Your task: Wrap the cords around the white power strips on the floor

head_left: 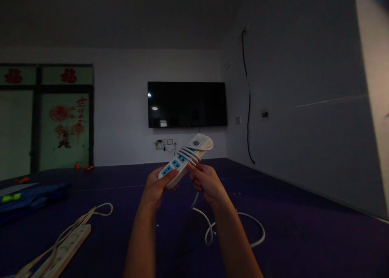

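The object in the hands is a white power strip [181, 158], held in the air above a dark purple surface [291, 233], in the middle of the view and lower than the wall-mounted television [187, 104]. Its body is long and narrow, with light blue socket panels [175, 163] in a row on the front face. Near the far end there is a round, darker blue button [196, 142]. A white cord [191, 154] goes around the body in several turns, which lie close side by side between the sockets and the button; one more loop passes at the far end.

The long axis of the strip is tilted: it goes from lower left to upper right, with the button end up and to the right. The socket face is turned toward the wearer.

The left hand [156, 187] is closed around the lower end, with its thumb lying over the edge near the sockets. The right hand [209, 182] is almost closed, and its thumb and finger pinch the cord at the lower side of the strip. From below this hand, the free cord hangs down and lies in loose curves on the surface.
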`<state>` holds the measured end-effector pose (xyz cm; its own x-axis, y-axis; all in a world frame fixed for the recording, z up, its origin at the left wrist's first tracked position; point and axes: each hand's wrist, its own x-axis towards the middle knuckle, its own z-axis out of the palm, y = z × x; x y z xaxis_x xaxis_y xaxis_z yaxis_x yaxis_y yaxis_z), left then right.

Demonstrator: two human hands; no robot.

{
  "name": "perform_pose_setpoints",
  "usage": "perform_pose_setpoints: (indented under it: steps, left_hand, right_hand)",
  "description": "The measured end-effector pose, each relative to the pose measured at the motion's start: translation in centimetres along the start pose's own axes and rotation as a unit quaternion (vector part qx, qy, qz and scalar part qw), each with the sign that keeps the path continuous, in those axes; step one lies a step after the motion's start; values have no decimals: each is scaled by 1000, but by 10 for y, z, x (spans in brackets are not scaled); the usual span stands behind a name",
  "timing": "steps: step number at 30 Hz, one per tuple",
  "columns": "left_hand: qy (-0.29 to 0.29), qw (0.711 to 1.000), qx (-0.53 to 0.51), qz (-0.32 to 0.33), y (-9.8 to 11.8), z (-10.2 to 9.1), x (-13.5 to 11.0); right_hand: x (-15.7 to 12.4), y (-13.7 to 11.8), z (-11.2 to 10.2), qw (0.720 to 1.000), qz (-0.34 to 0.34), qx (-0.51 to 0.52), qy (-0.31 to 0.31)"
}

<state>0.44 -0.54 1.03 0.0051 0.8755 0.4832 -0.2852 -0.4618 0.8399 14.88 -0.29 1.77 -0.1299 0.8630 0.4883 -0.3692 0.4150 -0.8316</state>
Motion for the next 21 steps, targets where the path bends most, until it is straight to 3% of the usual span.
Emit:
perform_pose_setpoints:
  steps: [9, 14, 21]
  left_hand:
    - [87, 989, 83, 81, -6, -3, 7]
    - [92, 984, 107, 107, -10, -2, 10]
    - [133, 953, 191, 194, -19, -6, 13]
  right_hand:
    - [2, 4, -2, 998, -1, -58, 26]
    - [1, 3, 0, 994, -6, -91, 56]
    - [1, 4, 5, 987, 3, -137, 86]
